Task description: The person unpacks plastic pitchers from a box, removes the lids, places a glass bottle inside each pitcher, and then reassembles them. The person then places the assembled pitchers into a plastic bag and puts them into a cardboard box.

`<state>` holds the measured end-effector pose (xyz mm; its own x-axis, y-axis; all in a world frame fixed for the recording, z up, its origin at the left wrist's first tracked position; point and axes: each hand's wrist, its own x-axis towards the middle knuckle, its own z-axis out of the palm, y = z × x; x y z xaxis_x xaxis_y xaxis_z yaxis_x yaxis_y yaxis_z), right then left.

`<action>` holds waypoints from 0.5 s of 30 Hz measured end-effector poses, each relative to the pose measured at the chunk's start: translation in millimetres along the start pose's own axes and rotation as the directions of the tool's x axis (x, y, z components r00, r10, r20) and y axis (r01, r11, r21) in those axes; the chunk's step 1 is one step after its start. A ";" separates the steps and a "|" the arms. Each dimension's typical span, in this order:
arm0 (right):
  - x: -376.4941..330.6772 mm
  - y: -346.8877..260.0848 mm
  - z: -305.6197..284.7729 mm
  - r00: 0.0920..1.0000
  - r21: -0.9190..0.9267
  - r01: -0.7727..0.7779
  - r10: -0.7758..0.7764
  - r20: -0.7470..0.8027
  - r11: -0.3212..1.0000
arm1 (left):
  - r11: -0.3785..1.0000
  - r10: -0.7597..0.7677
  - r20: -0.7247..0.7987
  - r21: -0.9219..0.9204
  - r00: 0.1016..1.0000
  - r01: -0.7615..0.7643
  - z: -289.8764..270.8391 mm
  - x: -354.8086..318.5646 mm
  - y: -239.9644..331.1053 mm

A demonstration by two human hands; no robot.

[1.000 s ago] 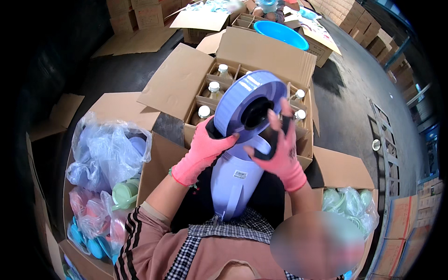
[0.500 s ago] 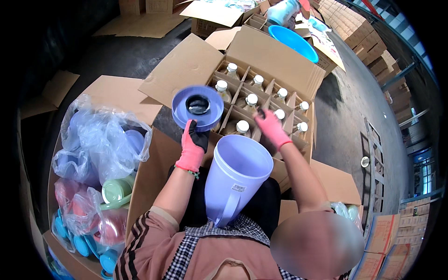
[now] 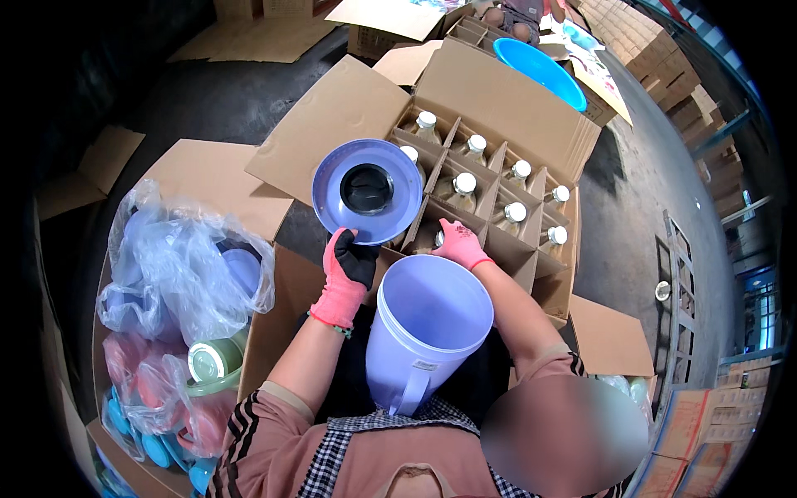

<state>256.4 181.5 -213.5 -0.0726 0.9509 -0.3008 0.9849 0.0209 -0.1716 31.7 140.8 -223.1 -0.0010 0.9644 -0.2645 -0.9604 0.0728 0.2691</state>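
Note:
My left hand (image 3: 347, 272), in a pink glove with black fingers, grips the near rim of a round purple lid (image 3: 326, 184) with a black piece in its centre. Between my legs stands a tall purple pitcher (image 3: 423, 340), its mouth uncovered and its handle facing me. Beyond it sits a cardboard carton (image 3: 506, 98) with dividers, where several white-capped bottles (image 3: 465, 184) stand in separate cells. My right hand (image 3: 461, 246), gloved in pink, has its fingers closed at the cap of the nearest bottle (image 3: 438, 238); that bottle is partly hidden by the hand.
A carton at left (image 3: 249, 344) holds bagged purple, pink and green pitchers (image 3: 214, 358) and blue lids. Farther off, a blue basin (image 3: 540, 70) rests near more cartons, with another person behind. A metal rack (image 3: 682, 307) lies on the floor at right.
My right hand has moved down and left from the middle cells to the nearest bottle's cap. The lid in my left hand has shifted slightly right and faces me more squarely.

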 end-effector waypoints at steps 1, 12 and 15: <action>-3.3 2.6 -5.8 1.000 -0.012 -0.014 0.014 -0.011 1.000 | 1.000 0.005 0.010 -0.019 1.000 -0.005 1.8 0.7 -0.2; -177.3 25.0 -265.8 0.834 0.712 0.205 0.260 -0.486 0.671 | 0.984 -0.124 0.642 -0.021 0.757 0.179 5.4 1.7 11.4; -217.1 74.9 -240.5 0.785 0.856 0.220 0.436 -0.440 0.467 | 0.966 -0.182 0.728 0.007 0.661 0.258 43.5 -16.2 -12.7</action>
<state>383.7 50.9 64.6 0.4419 0.8913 0.1014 0.3101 -0.0457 -0.9496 56.1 135.3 -182.0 0.3767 0.8094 0.4504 -0.9262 0.3209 0.1980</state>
